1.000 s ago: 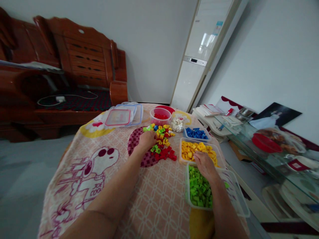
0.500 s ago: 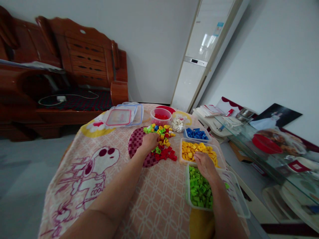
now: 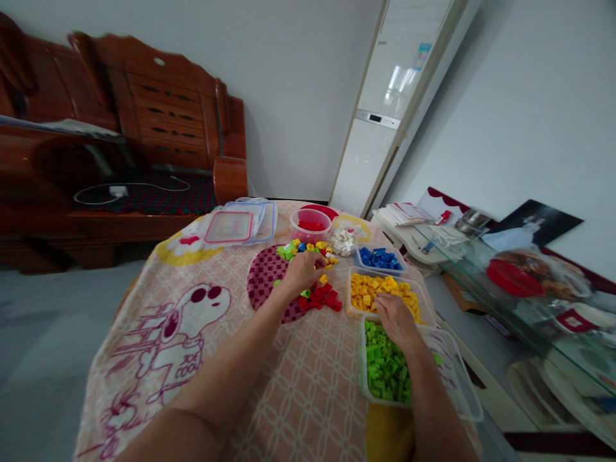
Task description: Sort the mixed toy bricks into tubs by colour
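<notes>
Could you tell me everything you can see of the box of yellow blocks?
The box is low, roughly rectangular and see-through, apparently plastic, with an open top. A jumble of small yellow blocks fills much of it. It sits upright on the patterned cloth, between the blue blocks' box beyond and the green blocks' box nearer. The right hand reaches over its near side, fingertips at the blocks; their grip is unclear.

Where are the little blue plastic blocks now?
In the head view, the blue blocks are right of centre in a clear rectangular plastic tub, just beyond the yellow plastic blocks and right of the small white plastic pieces.
</notes>
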A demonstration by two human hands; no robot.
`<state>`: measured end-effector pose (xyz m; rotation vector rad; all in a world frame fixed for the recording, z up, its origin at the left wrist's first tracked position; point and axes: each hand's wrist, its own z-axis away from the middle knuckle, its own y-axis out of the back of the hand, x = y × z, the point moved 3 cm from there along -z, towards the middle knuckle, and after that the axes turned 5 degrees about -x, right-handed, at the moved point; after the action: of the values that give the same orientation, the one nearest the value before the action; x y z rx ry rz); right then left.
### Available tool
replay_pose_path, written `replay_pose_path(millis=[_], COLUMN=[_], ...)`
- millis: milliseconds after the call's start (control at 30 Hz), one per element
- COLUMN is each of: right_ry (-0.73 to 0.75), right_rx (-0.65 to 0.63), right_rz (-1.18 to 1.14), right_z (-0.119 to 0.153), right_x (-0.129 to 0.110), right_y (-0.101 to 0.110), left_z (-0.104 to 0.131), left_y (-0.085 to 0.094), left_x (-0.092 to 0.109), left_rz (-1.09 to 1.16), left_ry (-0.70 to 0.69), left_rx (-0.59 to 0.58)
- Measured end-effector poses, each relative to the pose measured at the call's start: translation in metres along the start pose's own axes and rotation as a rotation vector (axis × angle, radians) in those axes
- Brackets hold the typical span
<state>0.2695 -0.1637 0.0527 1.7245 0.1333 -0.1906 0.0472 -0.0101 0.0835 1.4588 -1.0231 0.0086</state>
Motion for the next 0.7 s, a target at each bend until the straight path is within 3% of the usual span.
replay_pose_path(millis=[200,333,467,700], right_ry=[-0.011,-0.003,0.002,-0.004], right_rx=[0.009,-0.008,-0.018,-0.02], right_rz=[-0.011,-0.002,0.005,0.012], right_z=[0.0,-0.001,0.0,-0.001], right_x=[0.0,-0.004,-0.007,-0.004], right_y=[0.0,0.003,0.007,0.004], left_z=[0.013,0.019,0.015,0.004], left_y=[-0.031,-0.045,-0.04,-0.01], left_x=[0.047,0.061,0.053,0.01], left_rz=[0.049,0.032,0.033,-0.161], left_ry=[-0.166,-0.213,-0.19,0.043], left_rx=[-0.08,-0.115,-0.086,-0.053])
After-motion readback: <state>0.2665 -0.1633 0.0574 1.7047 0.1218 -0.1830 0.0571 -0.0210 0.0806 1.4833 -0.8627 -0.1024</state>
